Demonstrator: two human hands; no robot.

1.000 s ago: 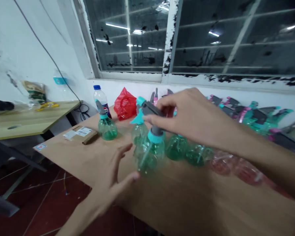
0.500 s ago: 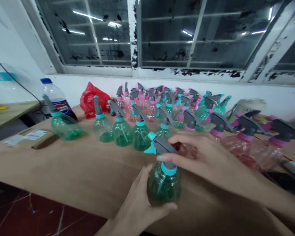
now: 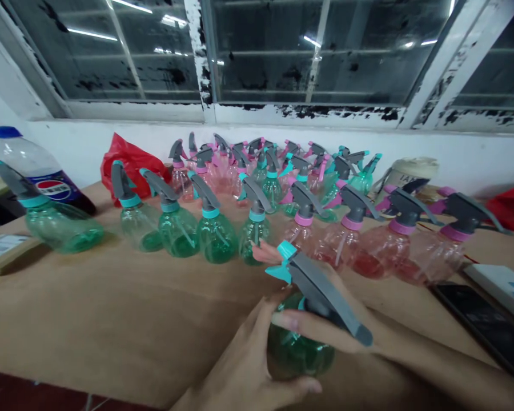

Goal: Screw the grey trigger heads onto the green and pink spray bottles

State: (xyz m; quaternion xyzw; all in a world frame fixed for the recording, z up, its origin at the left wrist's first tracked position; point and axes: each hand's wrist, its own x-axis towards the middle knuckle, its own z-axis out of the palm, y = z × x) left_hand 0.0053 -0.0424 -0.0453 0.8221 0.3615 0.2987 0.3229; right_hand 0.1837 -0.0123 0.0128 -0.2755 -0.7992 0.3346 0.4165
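My left hand [image 3: 248, 371] is wrapped round the body of a green spray bottle [image 3: 300, 348] near the table's front edge. My right hand [image 3: 338, 331] grips the bottle's neck under its grey trigger head [image 3: 321, 291], which has a teal nozzle. Behind it stands a row of green spray bottles [image 3: 214, 228], continued to the right by pink spray bottles [image 3: 368, 245]. Several more of both colours crowd by the wall.
The brown table [image 3: 111, 319] carries a lone green spray bottle [image 3: 55, 222] at far left, a cola bottle [image 3: 34, 171], a red bag [image 3: 128, 160], a small cardboard box [image 3: 4, 251], a dark phone [image 3: 484, 319] and a white box [image 3: 505, 282] at right.
My view swung right and dropped. The held bottle came closer to me, and its trigger head now tilts toward the right. Both hands stay on it.
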